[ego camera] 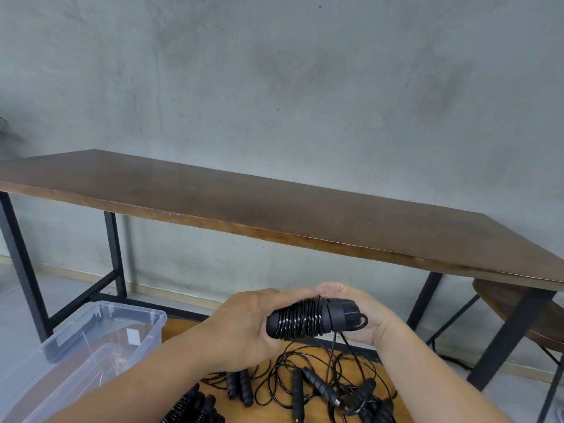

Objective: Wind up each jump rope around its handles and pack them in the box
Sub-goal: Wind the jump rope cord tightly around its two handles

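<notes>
Down at the far left, a clear plastic box [91,343] sits on the floor, open at the top, with what looks like a small white label on its far wall. Just right of it, at the bottom edge, a few wound ropes [198,407] lie bunched together. Above them the left hand [241,328] grips the left end of a jump rope bundle [308,319], fingers curled under it and thumb lying along the top. The bundle is a pair of black handles held side by side in the air, roughly level, with glossy black cord coiled tightly round their middle. The right hand [354,312] cups the bundle's right end from behind, fingers curled round the top where the coils stop and the handle caps show. From that end a loose stretch of cord drops down to the loose ropes [329,386] below, a tangle of black handles and cord spread on a brown surface. Behind everything stands a long brown table [274,206] on black legs against a grey wall, and a round stool [518,312] shows under its right end.
</notes>
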### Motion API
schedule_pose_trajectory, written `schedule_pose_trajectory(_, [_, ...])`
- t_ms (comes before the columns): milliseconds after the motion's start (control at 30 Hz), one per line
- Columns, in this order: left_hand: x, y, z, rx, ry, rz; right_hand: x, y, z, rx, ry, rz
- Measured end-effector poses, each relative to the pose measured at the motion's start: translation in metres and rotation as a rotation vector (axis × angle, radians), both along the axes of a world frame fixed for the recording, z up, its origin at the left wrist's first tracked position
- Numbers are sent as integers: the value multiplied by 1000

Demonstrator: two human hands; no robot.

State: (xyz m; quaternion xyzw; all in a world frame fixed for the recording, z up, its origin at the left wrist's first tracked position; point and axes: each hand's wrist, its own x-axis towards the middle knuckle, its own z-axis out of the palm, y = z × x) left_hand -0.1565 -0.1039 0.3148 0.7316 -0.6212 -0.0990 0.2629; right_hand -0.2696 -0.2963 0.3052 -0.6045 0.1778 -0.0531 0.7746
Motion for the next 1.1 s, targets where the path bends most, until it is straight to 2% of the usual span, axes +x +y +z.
schedule_pose_trajectory(133, [1,-3,-4,-57,122,44,5,14,-16,195,-60,-159])
schedule_pose_trajectory(300, [7,-7,-10,-75,110,101,9,24,-30,243,-88,-223])
schedule_pose_trajectory(600, [17,-16,-14,-108,-36,234,7,49,-34,105,-44,-346])
schedule_pose_trajectory(733, [22,-20,-19,-80,-188,302,0,58,-30,-212,90,-297])
schedule_pose_trajectory(900, [25,-24,-22,54,-465,362,-13,64,-19,-994,350,-137])
schedule_pose_trajectory(1100, [23,-27,-26,162,-638,330,-19,70,-2,-1466,523,58])
